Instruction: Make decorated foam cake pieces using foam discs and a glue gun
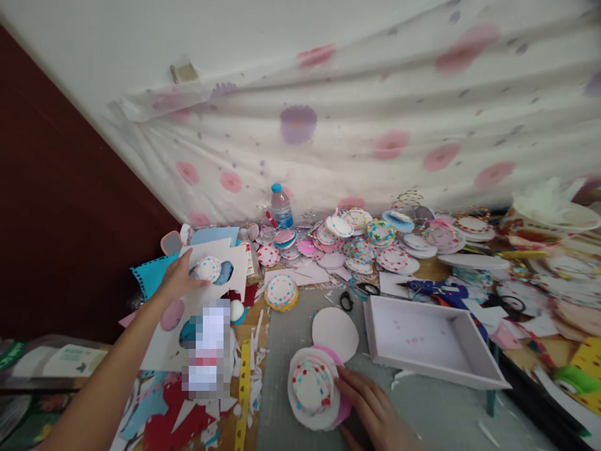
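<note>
My left hand (179, 274) reaches over a white sheet with round holes (162, 344). Its fingers are closed at the edge of a small white paper disc with coloured dots (208, 269). Low in the middle, my right hand (370, 404) grips the right side of a layered paper disc (313, 387), white over pink with a ring of red and blue beads. A plain white paper circle (335, 334) lies just behind it on the grey cutting mat (286, 332). A dotted disc with a yellow base (281, 292) rests at the mat's back left.
Many decorated discs (359, 247) crowd the back against the curtain, near a water bottle (281, 207). At right are a shallow white box (432, 338), a blue glue gun (434, 289) and scissors (346, 301). Paper scraps (164, 419) and a yellow ruler (243, 394) lie left.
</note>
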{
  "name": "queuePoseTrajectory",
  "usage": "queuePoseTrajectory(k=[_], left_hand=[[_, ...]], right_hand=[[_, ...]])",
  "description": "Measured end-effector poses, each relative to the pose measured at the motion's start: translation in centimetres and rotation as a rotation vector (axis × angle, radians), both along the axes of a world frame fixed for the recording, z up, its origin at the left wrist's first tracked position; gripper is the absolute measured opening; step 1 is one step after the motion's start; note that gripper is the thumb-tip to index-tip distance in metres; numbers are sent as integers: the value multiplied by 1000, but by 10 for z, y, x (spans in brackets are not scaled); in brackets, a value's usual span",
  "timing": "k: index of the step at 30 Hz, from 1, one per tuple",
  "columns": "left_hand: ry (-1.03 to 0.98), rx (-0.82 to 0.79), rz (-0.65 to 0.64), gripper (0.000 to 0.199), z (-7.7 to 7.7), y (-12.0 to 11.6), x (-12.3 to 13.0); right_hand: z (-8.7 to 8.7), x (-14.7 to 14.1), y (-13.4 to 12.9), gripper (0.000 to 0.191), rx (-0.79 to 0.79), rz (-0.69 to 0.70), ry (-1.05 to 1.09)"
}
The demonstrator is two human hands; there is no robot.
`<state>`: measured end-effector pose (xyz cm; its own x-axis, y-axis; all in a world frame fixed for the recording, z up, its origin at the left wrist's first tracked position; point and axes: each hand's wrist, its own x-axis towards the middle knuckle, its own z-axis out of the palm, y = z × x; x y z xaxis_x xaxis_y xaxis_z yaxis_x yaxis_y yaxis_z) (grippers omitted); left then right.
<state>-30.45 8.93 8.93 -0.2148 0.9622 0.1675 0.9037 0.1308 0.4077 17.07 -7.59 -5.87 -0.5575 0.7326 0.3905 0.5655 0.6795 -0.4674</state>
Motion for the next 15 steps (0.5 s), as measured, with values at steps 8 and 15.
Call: queuePoseTrajectory(k=[8,15], left_hand=[[87,57,-193,42,3,21,24],[12,199,-119,49,34,31,13]], right_hand=[[2,0,-1,61,-20,1,0],[4,-1,0,57,-40,-5,-37]])
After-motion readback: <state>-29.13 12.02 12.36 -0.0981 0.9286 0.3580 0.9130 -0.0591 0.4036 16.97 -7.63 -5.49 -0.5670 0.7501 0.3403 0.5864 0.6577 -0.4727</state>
